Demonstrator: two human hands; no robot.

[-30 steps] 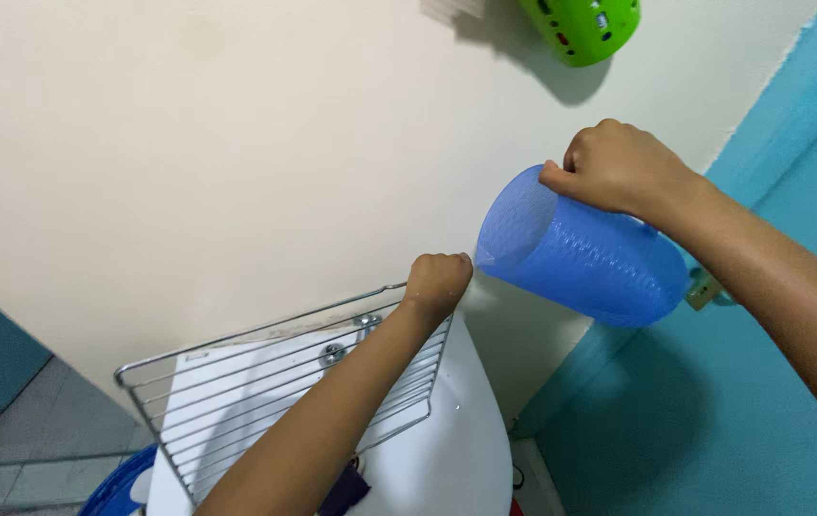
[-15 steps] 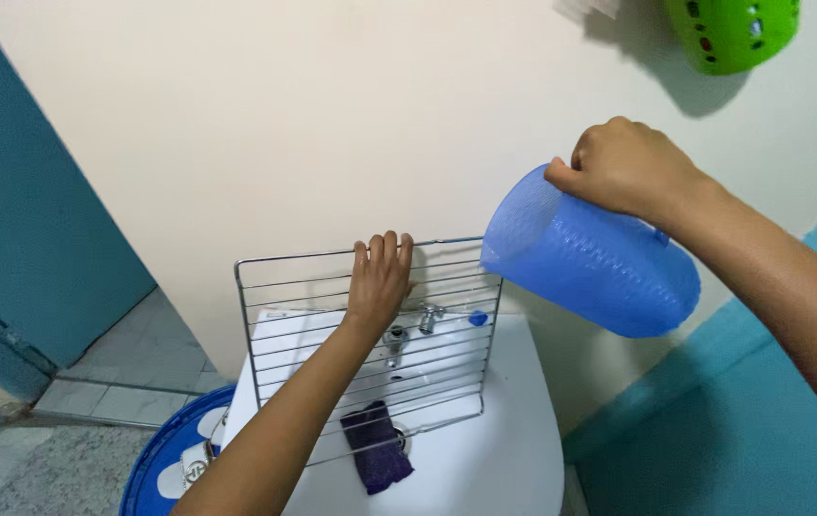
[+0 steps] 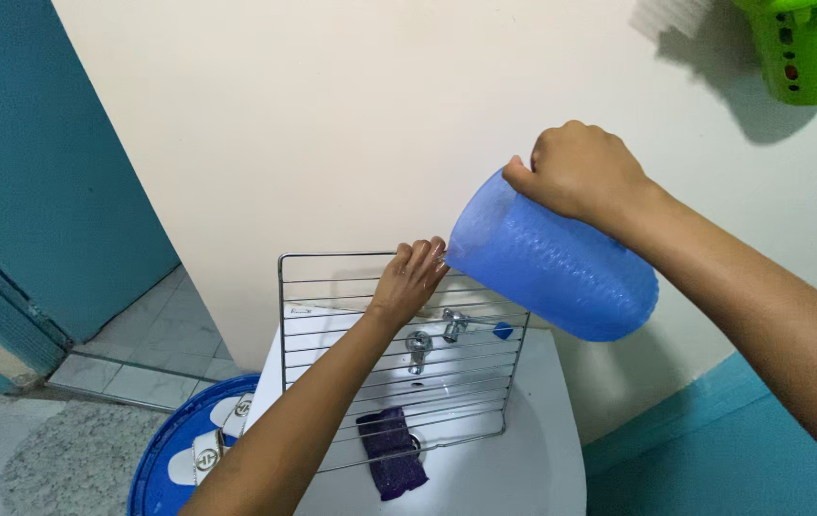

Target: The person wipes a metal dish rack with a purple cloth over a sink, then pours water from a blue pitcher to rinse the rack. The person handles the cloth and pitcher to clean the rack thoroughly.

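The left hand (image 3: 412, 279) is curled over the top wire of a metal oven rack (image 3: 399, 358), holding it upright over the white sink (image 3: 533, 459). The right hand (image 3: 576, 172) is clenched on the rim of a blue plastic jug (image 3: 557, 263), tipped mouth-down toward the rack's top edge, just beside the left fingers. Whether water is leaving the mouth, I cannot tell.

Risks from here: the rack looks held at one spot only, with its lower edge down inside the sink, so a wet grip could let it swing or slide against the chrome tap (image 3: 454, 325) behind the wires. The jug's mouth sits near the sink's rear, close to the cream wall (image 3: 332, 124); pour too fast and water likely splashes off the wires onto the wall or past the sink's rim to the floor.

Room to move: a purple cloth (image 3: 391, 451) lies near the sink's drain, under the rack. Left of the sink stands a blue bucket (image 3: 155, 459); right of it the teal wall closes in. High above the sink, a green basket (image 3: 810, 48) hangs clear.
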